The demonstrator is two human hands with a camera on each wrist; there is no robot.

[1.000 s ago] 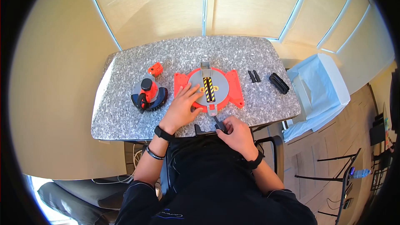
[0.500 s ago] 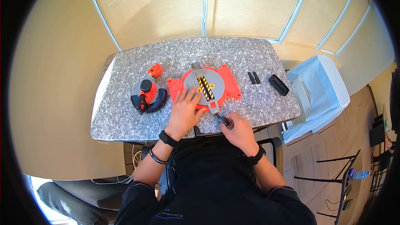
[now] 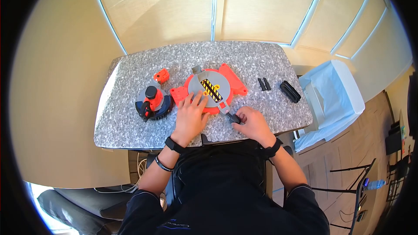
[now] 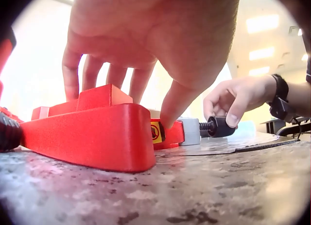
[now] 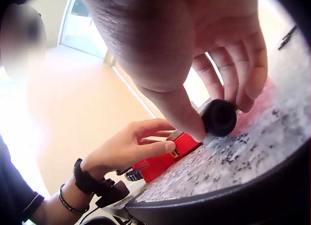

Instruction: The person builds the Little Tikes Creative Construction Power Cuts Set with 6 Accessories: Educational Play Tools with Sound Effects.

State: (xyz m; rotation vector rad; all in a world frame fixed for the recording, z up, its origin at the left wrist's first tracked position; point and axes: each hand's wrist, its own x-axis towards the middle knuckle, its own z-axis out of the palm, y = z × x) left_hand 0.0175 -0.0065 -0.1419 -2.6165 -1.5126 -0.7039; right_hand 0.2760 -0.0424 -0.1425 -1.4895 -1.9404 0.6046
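A toy mitre saw base, red [image 3: 235,80] with a round grey turntable [image 3: 223,88] and a yellow-and-black striped slot, lies on the speckled table. My left hand [image 3: 189,119] rests with fingers spread on the near left part of the base. In the left wrist view its fingers reach down behind the red edge [image 4: 97,137], the thumb at a yellow sticker. At the near right, my right hand [image 3: 254,124] grips the black knob [image 5: 221,119] between thumb and fingers. A threaded shaft [image 4: 206,126] joins this knob to the grey arm of the turntable.
To the left stands the red and black saw head [image 3: 153,102], with a small red block [image 3: 161,76] behind it. Two black strips [image 3: 264,84] and a black oblong case [image 3: 290,92] lie to the right. A lined white bin [image 3: 335,100] stands beyond the table's right edge.
The whole base has turned counterclockwise: its slot's far end has swung left and its knob away from the table edge to the right. My right hand has moved with the knob.
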